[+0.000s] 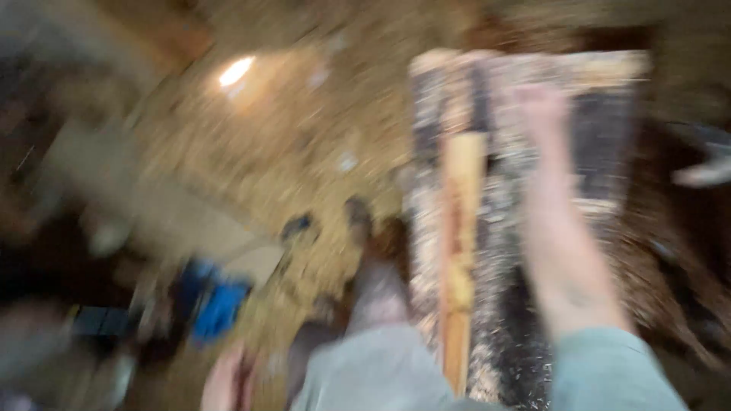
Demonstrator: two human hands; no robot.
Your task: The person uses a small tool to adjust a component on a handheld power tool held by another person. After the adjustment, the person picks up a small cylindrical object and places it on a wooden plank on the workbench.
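Head view, heavy blur.

— What do we log for the hands?

— Our right hand (542, 114) reaches out over a sawdust-covered board (502, 228), above its far end; fingers smeared, so we cannot tell whether they are spread or gripping. Our left hand (227, 380) hangs low at the bottom edge, its state unreadable too.

— And the wood?

— We note a pale wooden strip (459, 251) lying lengthwise on the board, just left of the right forearm. Sawdust floor (304, 137) beyond; blue object (217, 308) lower left.

A pale, smooth wooden strip (459, 251) lies on a rough, dark worktop (601, 137) dusted with matt sawdust, above a sawdust-strewn floor (304, 144).
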